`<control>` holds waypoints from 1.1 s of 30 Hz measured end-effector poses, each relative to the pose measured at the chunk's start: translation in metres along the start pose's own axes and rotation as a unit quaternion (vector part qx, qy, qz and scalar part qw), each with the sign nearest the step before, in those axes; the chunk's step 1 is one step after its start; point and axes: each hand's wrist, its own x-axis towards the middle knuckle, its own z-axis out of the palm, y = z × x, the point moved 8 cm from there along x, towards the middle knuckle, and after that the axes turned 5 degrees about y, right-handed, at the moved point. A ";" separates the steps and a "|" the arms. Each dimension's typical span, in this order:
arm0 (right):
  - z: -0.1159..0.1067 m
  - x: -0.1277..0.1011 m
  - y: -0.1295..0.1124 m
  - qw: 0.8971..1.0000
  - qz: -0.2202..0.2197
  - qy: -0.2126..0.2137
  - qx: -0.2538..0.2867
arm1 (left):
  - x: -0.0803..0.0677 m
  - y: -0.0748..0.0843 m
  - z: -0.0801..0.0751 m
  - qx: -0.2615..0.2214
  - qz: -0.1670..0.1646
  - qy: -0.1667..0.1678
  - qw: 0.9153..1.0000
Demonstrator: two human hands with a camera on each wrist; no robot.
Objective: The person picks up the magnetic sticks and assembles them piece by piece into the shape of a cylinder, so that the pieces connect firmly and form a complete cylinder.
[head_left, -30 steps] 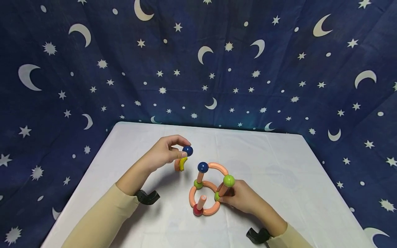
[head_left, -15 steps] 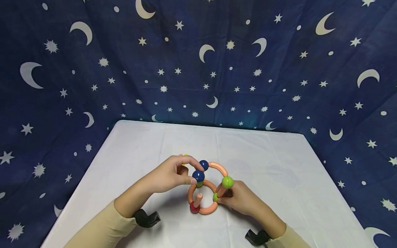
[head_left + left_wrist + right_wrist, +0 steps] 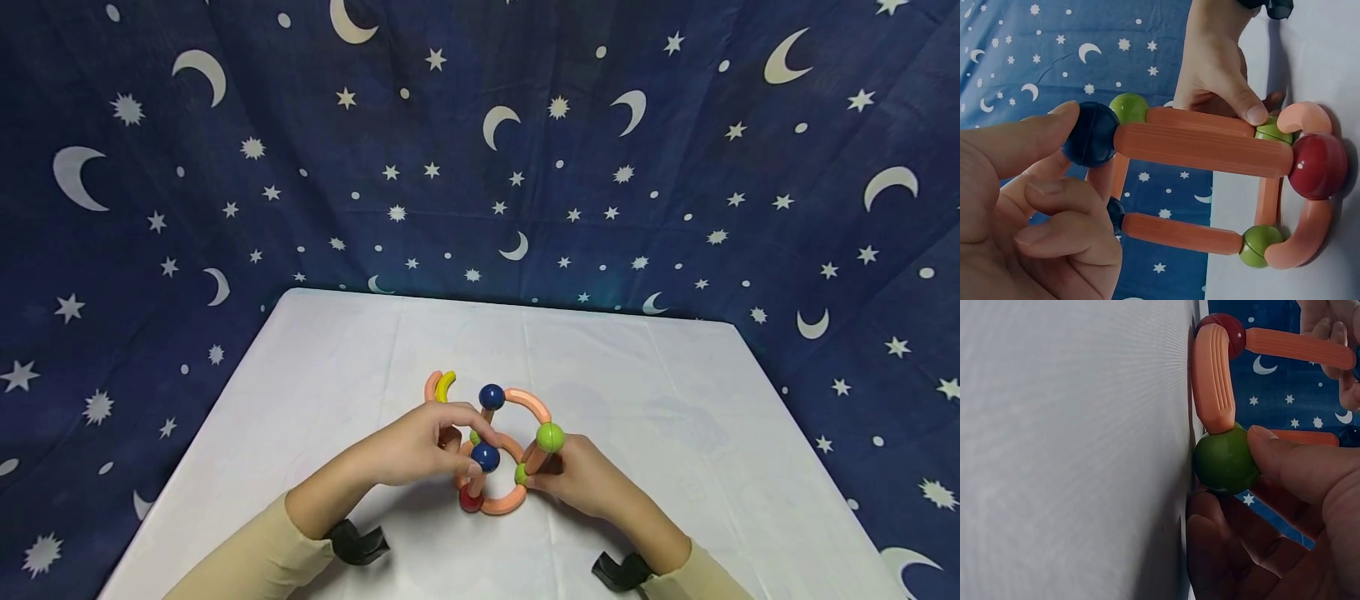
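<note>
My left hand [image 3: 408, 446] pinches a blue ball [image 3: 486, 457] between thumb and index finger. In the left wrist view this ball touches the top end of a straight orange rod [image 3: 1204, 150], whose foot is on a red ball [image 3: 1319, 166]. My right hand [image 3: 588, 475] grips a lower green ball [image 3: 1227, 461] in the ring-shaped base of curved orange sticks. Two more uprights rise from that base, one topped by a second blue ball [image 3: 492, 396], the other by a green ball [image 3: 551, 437]. A curved orange stick [image 3: 528, 403] bridges those two tops.
Behind my left hand, a yellow curved stick [image 3: 446, 386] and a loose orange curved stick [image 3: 431, 386] lie side by side on the white-covered table [image 3: 675, 400]. A dark blue cloth [image 3: 450, 150] with moons and stars hangs behind the table.
My left hand has carried the blue ball from beside the loose sticks, toward me and rightward, onto the rod above the red ball. My right hand keeps its grip on the base.
</note>
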 end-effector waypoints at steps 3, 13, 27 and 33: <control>0.000 0.000 0.000 1.000 -0.002 0.000 0.000 | -0.002 0.000 -0.001 0.015 0.003 0.003 1.000; 0.000 0.000 -0.001 1.000 -0.008 0.001 0.006 | -0.003 0.000 0.000 0.003 0.001 -0.001 1.000; -0.001 -0.002 -0.003 1.000 -0.002 0.004 -0.007 | -0.004 -0.004 0.003 -0.022 -0.013 -0.009 1.000; -0.003 -0.004 -0.003 1.000 -0.005 0.010 -0.011 | -0.004 -0.005 0.003 -0.036 -0.016 -0.015 0.999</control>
